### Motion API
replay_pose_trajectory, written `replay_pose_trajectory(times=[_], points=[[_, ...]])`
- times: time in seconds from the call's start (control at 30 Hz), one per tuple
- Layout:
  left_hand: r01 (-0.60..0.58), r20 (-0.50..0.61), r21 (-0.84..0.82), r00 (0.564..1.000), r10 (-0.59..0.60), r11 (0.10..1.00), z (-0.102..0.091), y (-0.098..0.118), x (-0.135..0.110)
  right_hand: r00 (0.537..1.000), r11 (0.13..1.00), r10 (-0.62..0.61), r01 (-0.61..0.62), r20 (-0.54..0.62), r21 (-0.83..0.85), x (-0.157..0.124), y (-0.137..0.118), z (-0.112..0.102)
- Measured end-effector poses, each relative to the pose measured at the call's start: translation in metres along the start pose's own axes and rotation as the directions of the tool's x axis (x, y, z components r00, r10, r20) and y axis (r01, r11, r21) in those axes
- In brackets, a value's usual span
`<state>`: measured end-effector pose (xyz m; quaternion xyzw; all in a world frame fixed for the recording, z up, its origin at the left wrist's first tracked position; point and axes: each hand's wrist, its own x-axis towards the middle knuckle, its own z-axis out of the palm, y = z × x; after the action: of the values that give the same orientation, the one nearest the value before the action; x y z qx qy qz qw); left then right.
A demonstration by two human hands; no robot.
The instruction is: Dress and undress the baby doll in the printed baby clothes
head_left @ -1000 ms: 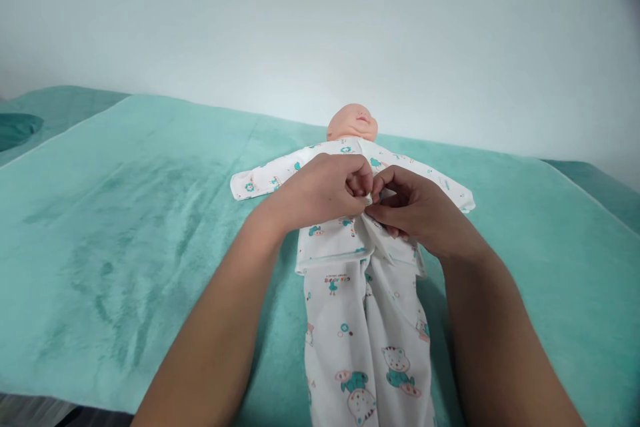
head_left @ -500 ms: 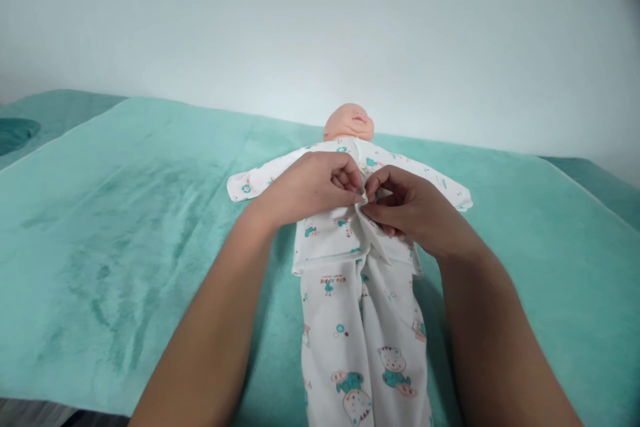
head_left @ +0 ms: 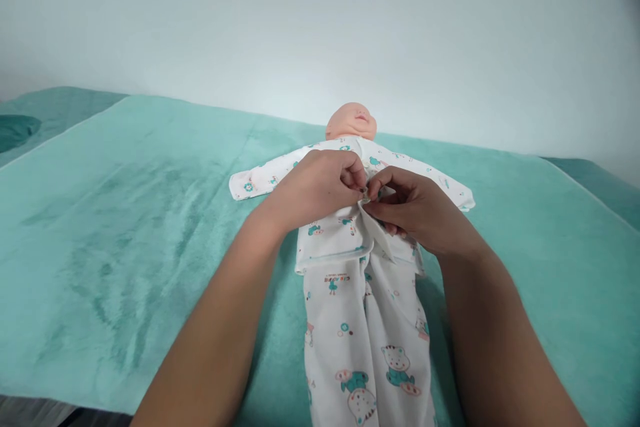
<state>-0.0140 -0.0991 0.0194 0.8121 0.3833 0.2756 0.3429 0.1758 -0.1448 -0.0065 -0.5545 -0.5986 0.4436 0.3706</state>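
Note:
A baby doll (head_left: 351, 121) lies on its back, head away from me, dressed in a white printed baby shirt (head_left: 330, 247) and matching printed trousers (head_left: 367, 347). Over the doll's chest, my left hand (head_left: 327, 180) pinches the shirt's front edge between thumb and fingers. Facing it, my right hand (head_left: 413, 203) pinches the other side of the same opening, fingertips almost touching the left ones. A small button seems to sit between the fingertips, mostly hidden. Below the hands the shirt front hangs apart in a fold over the trousers' waist.
A green plush blanket (head_left: 150, 247) covers the surface under the doll. Behind it rises a plain pale wall (head_left: 320, 27). A darker green bundle (head_left: 17, 132) lies at the far left, and grey flooring (head_left: 40, 413) shows at the lower left corner.
Both hands keep their pinch at the shirt opening, with only slight finger movement. The shirt's lower right flap is lifted a little more. The view has shifted slightly.

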Motion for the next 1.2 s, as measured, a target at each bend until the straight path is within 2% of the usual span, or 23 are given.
replay_pose_trajectory(times=[0.4,0.8,0.93,1.1,1.2], points=[[0.013,-0.038,-0.003,0.999,-0.013,1.0,0.004,0.005,-0.001,1.0,0.999,0.017,-0.017,-0.009,0.035,0.001,0.001,0.002],[0.04,-0.02,-0.016,0.999,-0.04,0.999,0.004,0.01,-0.006,0.997,0.997,0.018,-0.013,-0.076,0.075,0.003,0.0,0.004],[0.054,-0.021,-0.104,0.998,-0.057,0.993,0.007,0.007,-0.004,0.998,0.99,0.014,-0.006,-0.059,0.139,0.003,0.0,0.003],[0.086,0.052,-0.344,0.996,-0.073,0.935,0.006,-0.004,0.001,1.0,0.975,-0.015,0.014,0.003,0.221,0.002,0.001,-0.002],[0.112,0.089,-0.411,0.993,-0.083,0.905,0.004,-0.009,0.001,0.999,0.972,-0.025,0.018,0.026,0.235,0.002,0.002,-0.006]])
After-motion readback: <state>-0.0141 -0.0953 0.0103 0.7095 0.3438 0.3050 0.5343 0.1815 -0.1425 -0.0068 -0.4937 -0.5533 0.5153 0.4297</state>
